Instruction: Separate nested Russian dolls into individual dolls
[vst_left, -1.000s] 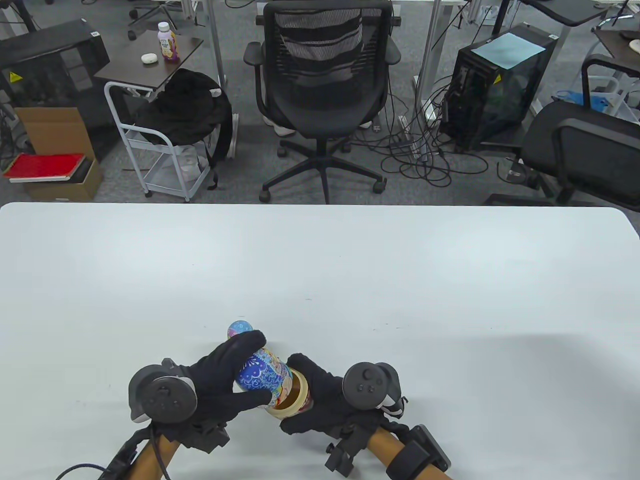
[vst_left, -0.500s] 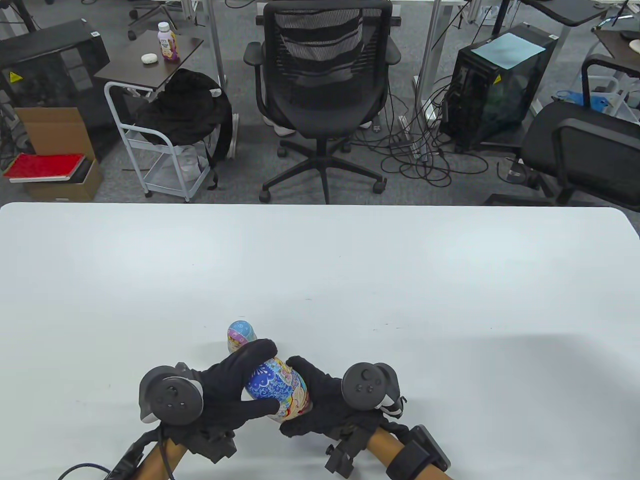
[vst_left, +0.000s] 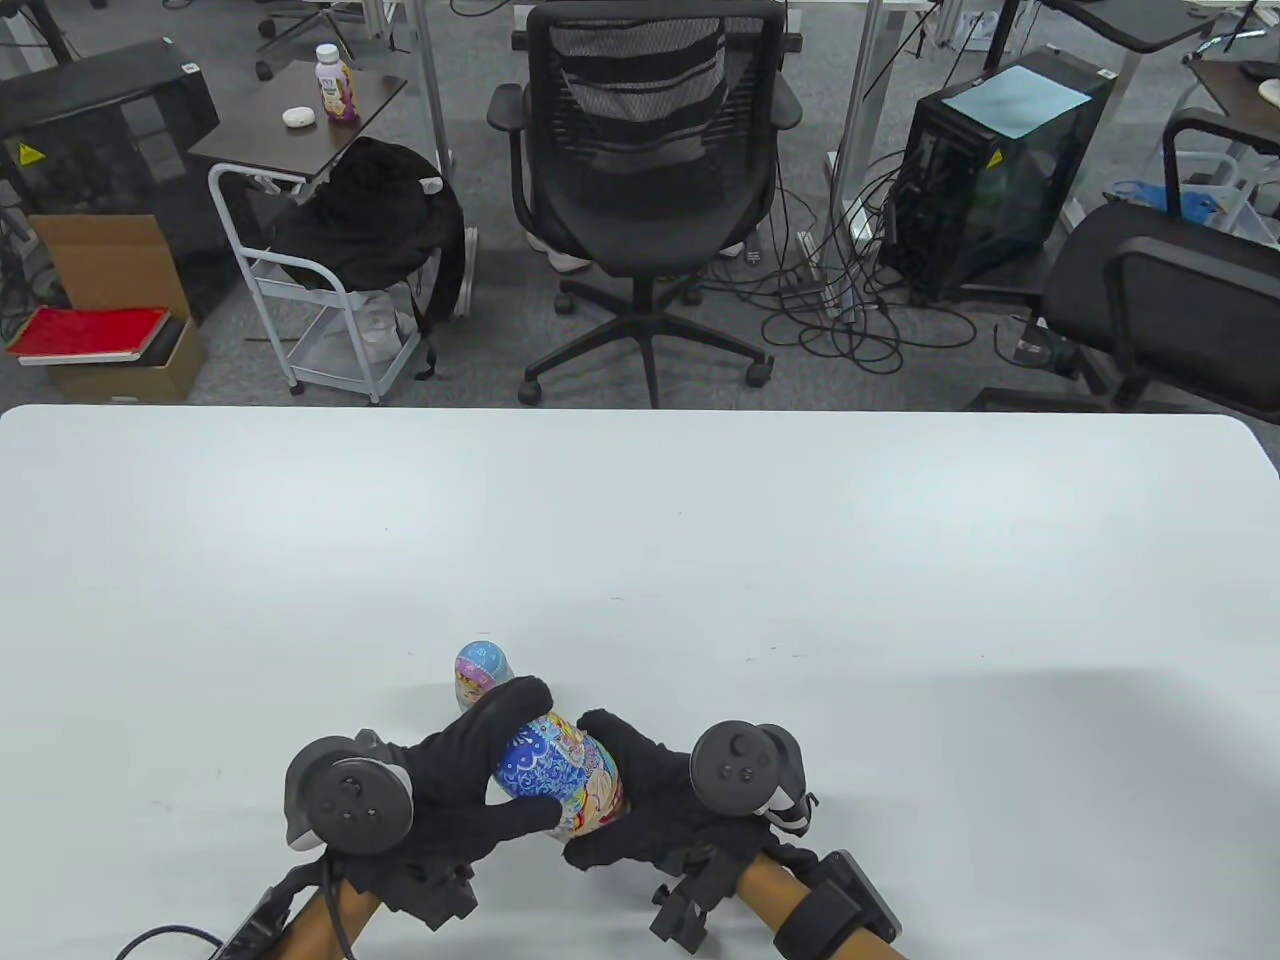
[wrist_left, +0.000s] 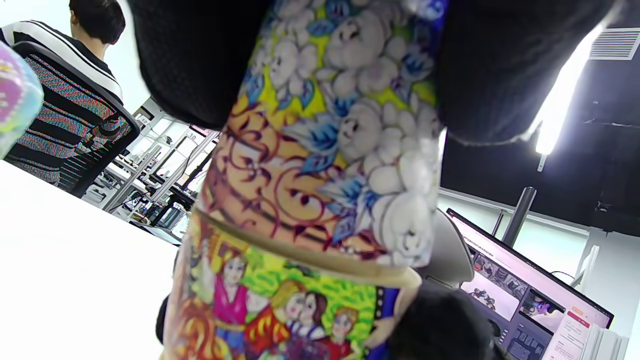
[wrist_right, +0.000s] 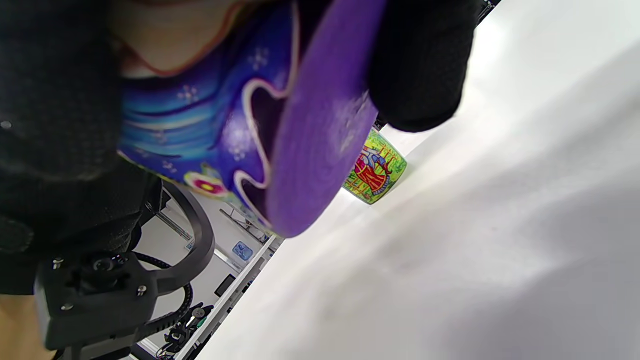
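Observation:
A large painted Russian doll (vst_left: 560, 770) lies tilted between both hands just above the table near its front edge. My left hand (vst_left: 530, 752) grips its blue upper half (wrist_left: 350, 125). My right hand (vst_left: 600, 790) grips its lower half (wrist_left: 280, 310), with fingers around the purple base (wrist_right: 320, 125). The two halves meet at a thin wooden seam. A smaller doll (vst_left: 480, 672) stands upright on the table just behind my left hand. It also shows in the right wrist view (wrist_right: 375, 172).
The white table (vst_left: 800, 560) stretches away on all sides of the hands. A black office chair (vst_left: 645, 150) stands beyond the far edge.
A second ago the halves were apart with a wooden rim showing. My left hand has moved right and the upper half now sits against the lower half.

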